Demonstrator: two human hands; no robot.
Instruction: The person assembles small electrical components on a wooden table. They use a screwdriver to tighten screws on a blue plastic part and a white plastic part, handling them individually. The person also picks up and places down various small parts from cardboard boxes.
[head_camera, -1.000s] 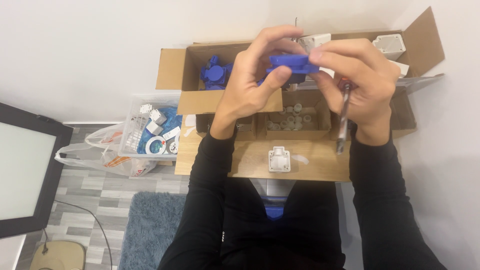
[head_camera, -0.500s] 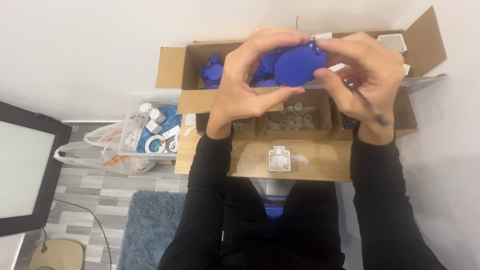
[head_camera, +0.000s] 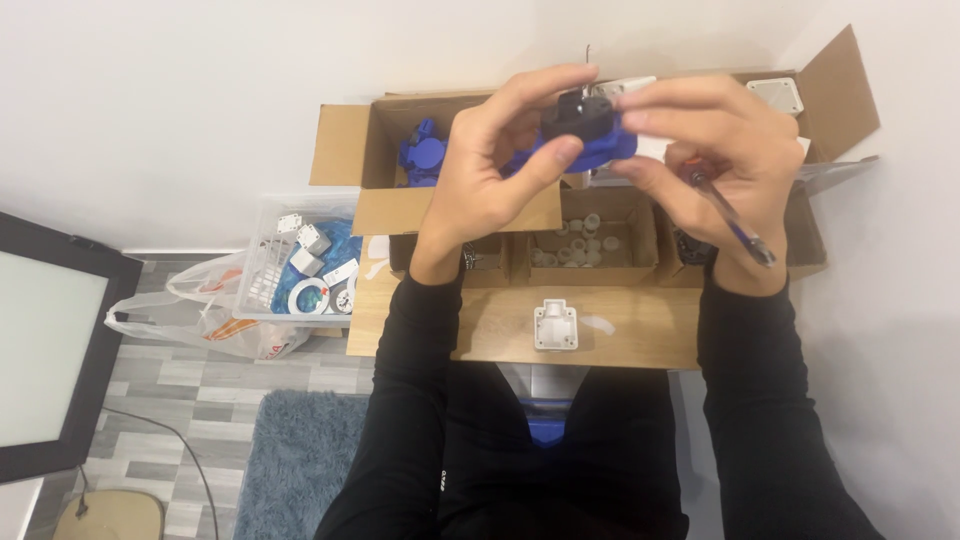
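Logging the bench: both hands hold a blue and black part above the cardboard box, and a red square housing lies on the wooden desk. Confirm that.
Wrong colour: in the head view the square housing on the wooden desk is white. The rest stands.

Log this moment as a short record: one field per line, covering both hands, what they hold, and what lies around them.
left hand: grips the blue part with a dark piece on top
right hand: fingers on the same part, screwdriver tucked in the palm
table: white housing lying apart
behind: cardboard box with more blue parts, small compartment of white caps
left of table: clear bin of white pieces
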